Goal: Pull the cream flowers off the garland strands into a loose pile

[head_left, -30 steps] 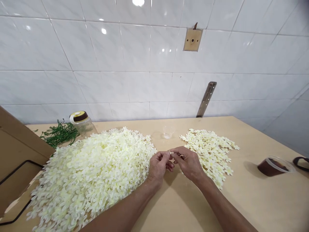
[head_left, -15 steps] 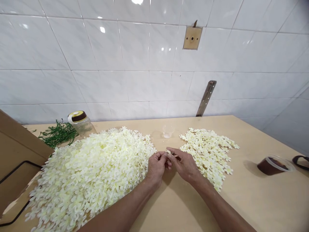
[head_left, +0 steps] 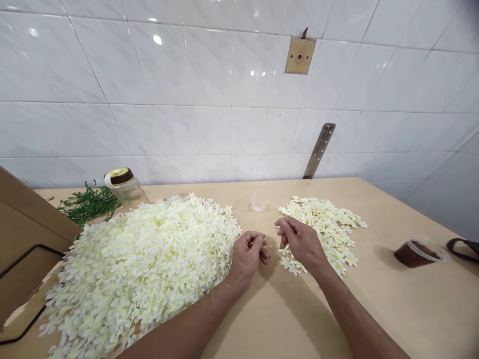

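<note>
My left hand [head_left: 250,255] is closed in a pinch at the right edge of a large heap of white artificial flowers [head_left: 160,249]. Whatever its fingertips hold is too small to make out. To the right, my right hand [head_left: 302,242] hovers over the near-left side of a smaller spread of the same pale flowers [head_left: 331,219]. Its thumb and fingers are also pressed together, and I cannot tell what lies between them. Bare table separates the two hands. Behind them stands a small clear plastic cup [head_left: 259,202].
Green plastic stems [head_left: 88,203] and a clear bottle with a brown and yellow lid [head_left: 125,187] stand at the back left. A cardboard box [head_left: 30,239] borders the left. On the right are a tub of dark liquid [head_left: 419,253] and a black strap [head_left: 464,248].
My hands were together at a small pale flower; they are now apart. My right hand has moved right toward the smaller spread, while my left stays nearly in place.
</note>
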Available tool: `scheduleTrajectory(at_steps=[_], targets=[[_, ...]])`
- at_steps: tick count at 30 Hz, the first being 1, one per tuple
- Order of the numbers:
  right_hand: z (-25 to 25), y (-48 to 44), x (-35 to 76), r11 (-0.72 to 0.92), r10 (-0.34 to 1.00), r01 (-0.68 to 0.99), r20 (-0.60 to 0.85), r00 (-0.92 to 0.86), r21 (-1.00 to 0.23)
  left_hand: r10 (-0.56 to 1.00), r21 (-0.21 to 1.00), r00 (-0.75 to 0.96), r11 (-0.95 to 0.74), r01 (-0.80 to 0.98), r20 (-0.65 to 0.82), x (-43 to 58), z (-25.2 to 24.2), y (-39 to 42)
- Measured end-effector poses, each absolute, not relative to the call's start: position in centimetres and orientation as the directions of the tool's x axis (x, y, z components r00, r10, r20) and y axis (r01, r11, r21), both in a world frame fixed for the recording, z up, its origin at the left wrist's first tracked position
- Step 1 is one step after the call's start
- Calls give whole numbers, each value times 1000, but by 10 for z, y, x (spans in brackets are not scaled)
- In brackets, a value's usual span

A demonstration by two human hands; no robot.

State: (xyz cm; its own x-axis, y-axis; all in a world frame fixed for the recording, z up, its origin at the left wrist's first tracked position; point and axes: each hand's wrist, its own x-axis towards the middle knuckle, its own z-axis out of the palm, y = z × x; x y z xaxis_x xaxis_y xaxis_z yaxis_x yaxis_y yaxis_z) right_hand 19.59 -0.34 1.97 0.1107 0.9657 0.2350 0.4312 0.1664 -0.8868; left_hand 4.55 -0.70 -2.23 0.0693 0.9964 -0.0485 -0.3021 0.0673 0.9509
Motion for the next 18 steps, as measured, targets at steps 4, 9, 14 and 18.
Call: scheduleTrajectory(at_steps=[4,9,14,18], targets=[[19,-3,198,129,974,268,172,144,-955,996,953,76,66,-295,-45,45,-24,-7],[10,2,195,114,990,-49,110,92,-992,997,955,75,49,-291,-29,44,-23,-7],[7,6,197,50,999,-256,52,-1,-965,996,954,79,57,-294,-35,45,-21,-7],[8,7,202,14,1000,-324,22,-21,-946,996,959,86,51,-278,-28,45,-22,-7]])
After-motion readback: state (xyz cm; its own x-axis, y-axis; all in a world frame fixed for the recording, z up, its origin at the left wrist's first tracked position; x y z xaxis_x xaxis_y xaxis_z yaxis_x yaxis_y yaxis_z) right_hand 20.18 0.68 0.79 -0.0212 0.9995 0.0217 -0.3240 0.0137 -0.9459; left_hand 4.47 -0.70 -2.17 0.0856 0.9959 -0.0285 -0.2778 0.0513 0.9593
